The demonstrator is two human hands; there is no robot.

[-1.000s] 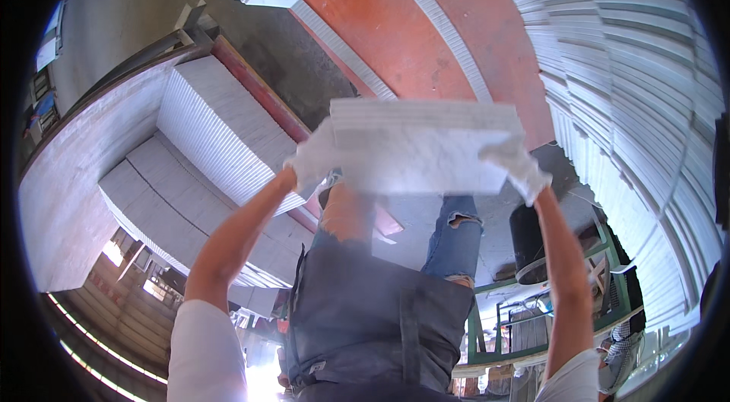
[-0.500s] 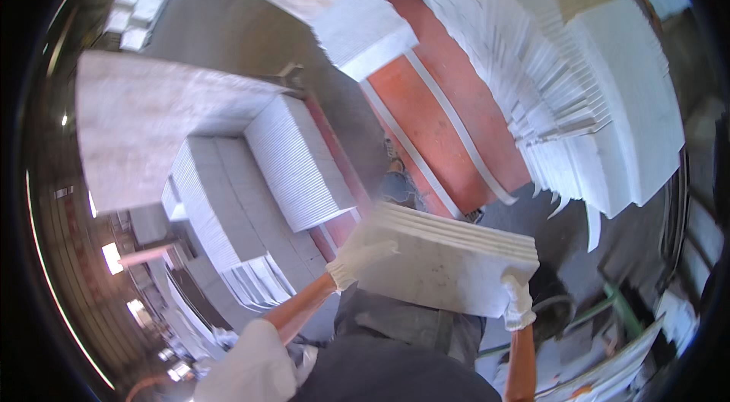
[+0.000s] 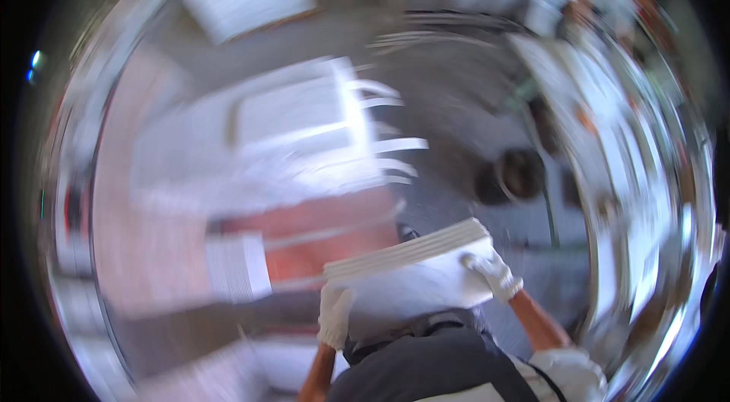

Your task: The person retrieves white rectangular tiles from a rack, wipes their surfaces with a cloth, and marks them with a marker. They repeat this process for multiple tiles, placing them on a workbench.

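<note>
A short stack of white-grey stone tiles (image 3: 411, 284) is held in front of my waist, its layered long edge facing up and away. My left hand (image 3: 334, 316), in a white knitted glove, grips the left end of the stack. At the right end my right hand (image 3: 496, 276), gloved the same way, is closed on it with fingers over the face. The undersides of the tiles are hidden, as are some of my fingertips.
To the left, blurred, is a red platform (image 3: 331, 238) with a large white tile stack (image 3: 289, 117) and a smaller one (image 3: 234, 269). White strips (image 3: 399, 145) jut from the large stack. A dark round container (image 3: 523, 174) stands ahead right, beside a long bench (image 3: 566, 113). People (image 3: 582, 7) are beyond.
My view and body have swung to the right, so the platform and stacks now lie left and the bench has come in. Both hands still hold the tiles.
</note>
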